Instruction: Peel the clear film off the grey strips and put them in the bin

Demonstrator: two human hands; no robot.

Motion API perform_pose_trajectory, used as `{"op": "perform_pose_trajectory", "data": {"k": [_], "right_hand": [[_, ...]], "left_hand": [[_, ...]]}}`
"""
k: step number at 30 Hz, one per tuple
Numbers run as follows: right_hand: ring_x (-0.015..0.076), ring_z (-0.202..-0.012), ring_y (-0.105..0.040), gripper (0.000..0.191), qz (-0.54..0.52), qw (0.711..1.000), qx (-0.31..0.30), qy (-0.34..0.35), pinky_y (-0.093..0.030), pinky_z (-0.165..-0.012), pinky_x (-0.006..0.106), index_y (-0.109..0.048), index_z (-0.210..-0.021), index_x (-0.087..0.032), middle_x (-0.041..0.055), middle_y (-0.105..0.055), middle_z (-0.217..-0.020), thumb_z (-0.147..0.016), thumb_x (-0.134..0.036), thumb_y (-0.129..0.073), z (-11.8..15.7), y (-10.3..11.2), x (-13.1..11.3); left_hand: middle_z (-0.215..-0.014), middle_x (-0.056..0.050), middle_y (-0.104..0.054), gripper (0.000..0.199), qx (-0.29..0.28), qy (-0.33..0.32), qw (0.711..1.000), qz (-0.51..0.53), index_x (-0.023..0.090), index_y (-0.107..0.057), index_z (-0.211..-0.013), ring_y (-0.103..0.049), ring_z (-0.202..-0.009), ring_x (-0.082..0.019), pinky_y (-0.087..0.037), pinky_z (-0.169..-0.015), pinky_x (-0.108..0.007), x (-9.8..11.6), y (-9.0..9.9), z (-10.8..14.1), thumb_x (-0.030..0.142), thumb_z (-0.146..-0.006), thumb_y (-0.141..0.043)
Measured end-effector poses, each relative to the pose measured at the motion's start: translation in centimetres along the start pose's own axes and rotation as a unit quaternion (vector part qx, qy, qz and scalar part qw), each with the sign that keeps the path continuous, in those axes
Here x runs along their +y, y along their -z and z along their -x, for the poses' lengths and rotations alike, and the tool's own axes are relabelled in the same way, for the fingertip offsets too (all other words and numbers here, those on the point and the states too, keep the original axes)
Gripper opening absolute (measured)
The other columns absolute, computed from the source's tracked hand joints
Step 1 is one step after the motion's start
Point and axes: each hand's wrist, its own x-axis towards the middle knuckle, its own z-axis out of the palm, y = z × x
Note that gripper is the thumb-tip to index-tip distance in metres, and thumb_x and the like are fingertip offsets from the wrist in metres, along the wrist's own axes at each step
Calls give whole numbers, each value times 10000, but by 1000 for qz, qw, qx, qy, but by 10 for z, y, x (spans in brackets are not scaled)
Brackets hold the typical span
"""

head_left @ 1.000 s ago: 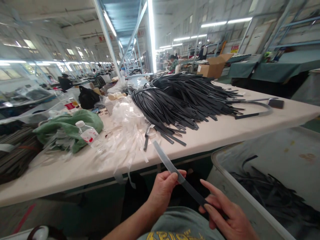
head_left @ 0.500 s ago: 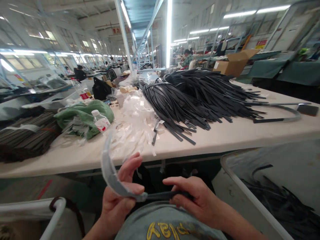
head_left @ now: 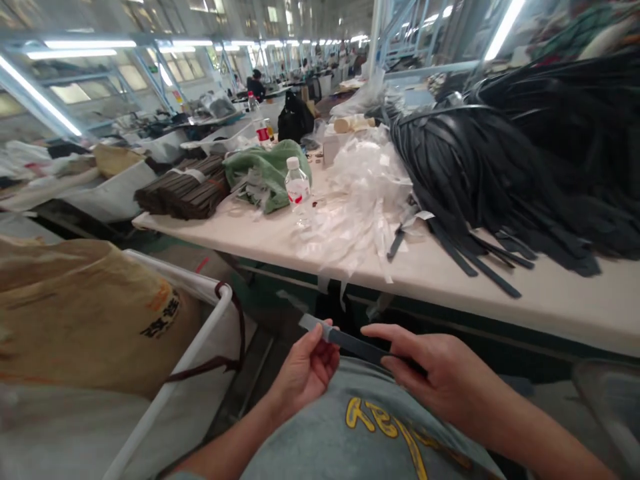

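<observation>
Dark and flat, the strap [head_left: 357,348] runs between the two hands, left hand [head_left: 315,357] pinching its clear-filmed end, right hand [head_left: 420,360] closed loosely round it, forefinger extended. Both are short of the pale surface [head_left: 240,235], where the clear bottle [head_left: 299,190] stands beyond them, the green cloth [head_left: 273,170] just left of the bottle.

Pale table [head_left: 560,300] | black strip bundle [head_left: 490,173], clear plastic scraps [head_left: 367,180], green cloth [head_left: 267,167], bottle [head_left: 297,185]
</observation>
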Motion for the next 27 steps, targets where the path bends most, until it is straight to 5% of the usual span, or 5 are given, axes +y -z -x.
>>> {"op": "perform_pose_trajectory", "data": {"k": [6, 14, 19, 22, 27], "right_hand": [[162, -721, -662, 401, -50, 998, -32, -30, -455, -644, 250, -553, -1297, -242, 19, -728, -882, -897, -224, -525, -52, -47, 4], [103, -485, -559, 410, -61, 994, -27, -81, -411, -508, 205, -542, -1311, -259, -43, -654, -654, -902, -243, -514, -29, 0, 16], [181, -716, -679, 383, 70, 993, -48, -81, -465, -620, 252, -583, -1270, -246, 24, -732, -834, -894, -187, -538, -61, -39, 11], [216, -960, -673, 426, 32, 997, -64, -17, -505, -811, 315, -562, -1296, -231, 65, -711, -1091, -875, -171, -584, -68, -50, 12], [163, -950, -645, 445, -95, 981, -128, 114, -515, -823, 275, -573, -1282, -250, 45, -663, -1117, -850, -170, -641, -44, -17, 9]], "left_hand": [[-841, -92, -749, 136, -14, -12, 1000, 25, 86, -700, -901, -702, -729, -132, -572, -666, -221, 2, 2, -19, 142, -907, -576], [-830, -62, -738, 111, 38, -38, 998, 24, 121, -687, -910, -677, -621, -104, -553, -546, -194, 22, 13, -44, 178, -903, -591], [-795, -62, -734, 90, -21, 27, 999, 0, 111, -690, -917, -689, -661, -122, -570, -602, -209, 0, 13, -52, 168, -869, -639], [-728, -52, -720, 100, -3, 27, 1000, 13, 107, -680, -842, -679, -630, -112, -566, -592, -198, 2, 15, -56, 147, -889, -601], [-738, -37, -716, 118, 41, 18, 998, 32, 113, -679, -892, -648, -546, -87, -535, -482, -171, 22, 20, -59, 170, -911, -577]]}}
